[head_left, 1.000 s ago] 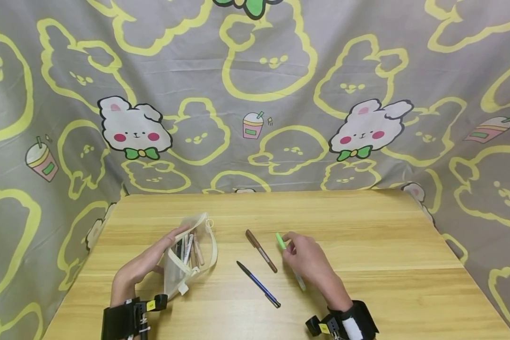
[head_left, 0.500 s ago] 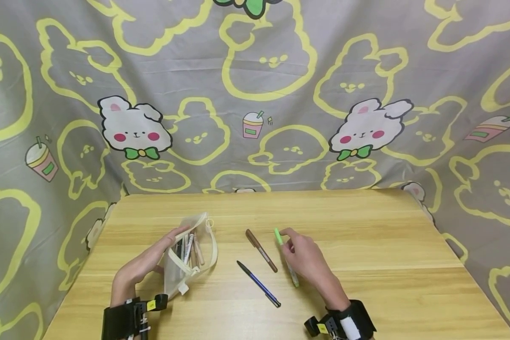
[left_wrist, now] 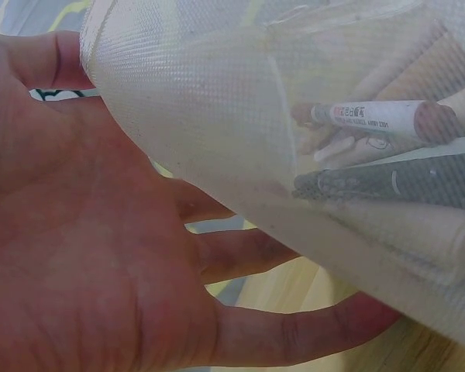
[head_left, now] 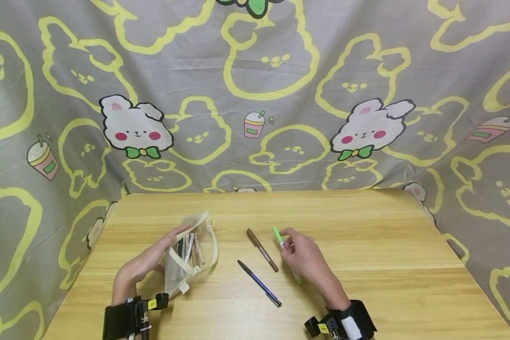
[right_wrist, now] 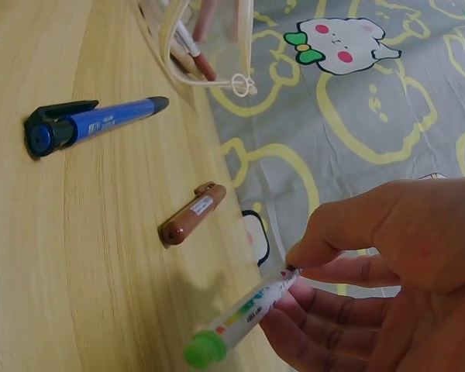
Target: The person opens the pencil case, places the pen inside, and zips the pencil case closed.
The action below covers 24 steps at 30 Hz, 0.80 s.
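Note:
A translucent pencil case (head_left: pixel 176 274) with a cream zip edge stands with its mouth open on the left of the table. Several pens (head_left: pixel 195 250) show inside it. My left hand (head_left: pixel 142 264) holds the case's left side; in the left wrist view its fingers (left_wrist: pixel 294 333) run behind the mesh wall, so the fingertips are partly hidden. A white marker with a green cap (right_wrist: pixel 244 314) is pinched between thumb and fingers of my right hand (head_left: pixel 303 255), tilted just above the table. To its left lie a brown marker (head_left: pixel 262 250) and a blue pen with black ends (head_left: pixel 259 283).
The wooden table (head_left: pixel 386 236) extends to the right of the right hand. A grey curtain (head_left: pixel 255 85) with yellow outlines and rabbits hangs along its back and both sides. Black camera straps (head_left: pixel 123 318) sit on both wrists.
My right hand has shifted slightly left with the green-capped marker, whose cap end has moved up and left. The left hand and the pencil case stay in place.

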Available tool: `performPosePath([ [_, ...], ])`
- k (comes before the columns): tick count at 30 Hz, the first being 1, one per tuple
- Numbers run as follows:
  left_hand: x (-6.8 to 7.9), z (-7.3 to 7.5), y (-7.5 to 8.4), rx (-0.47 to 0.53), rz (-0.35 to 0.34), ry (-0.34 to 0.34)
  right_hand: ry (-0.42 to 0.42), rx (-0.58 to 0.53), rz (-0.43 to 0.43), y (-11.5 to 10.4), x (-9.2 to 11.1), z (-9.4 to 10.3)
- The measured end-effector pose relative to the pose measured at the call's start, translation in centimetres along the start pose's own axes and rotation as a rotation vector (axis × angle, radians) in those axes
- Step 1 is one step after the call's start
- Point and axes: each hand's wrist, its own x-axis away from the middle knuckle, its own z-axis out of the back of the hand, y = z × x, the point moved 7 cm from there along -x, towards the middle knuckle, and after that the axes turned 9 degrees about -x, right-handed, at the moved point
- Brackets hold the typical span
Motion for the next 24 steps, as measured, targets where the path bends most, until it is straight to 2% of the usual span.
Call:
performPosePath([
  [8,-0.1,-0.2,0.3,0.010,-0.008,-0.008,-0.003,-0.033,0.042,-0.9,0.0,-0.1],
  [11,-0.1,-0.2,0.2,0.009,-0.013,-0.009,-0.030,-0.037,0.101,-1.9,0.0,-0.7],
  [16,0.0,-0.2,0.0,0.012,-0.012,-0.003,-0.034,0.023,0.190,-3.7,-0.4,-1.7],
  [21,0.1,-0.2,0.0,0.029,-0.007,0.002,-0.034,0.011,0.204,-4.9,-0.9,-2.9],
  [24,0.1,-0.2,0.1,0.028,-0.008,0.003,-0.067,-0.026,0.200,-5.3,-1.2,-4.0],
])
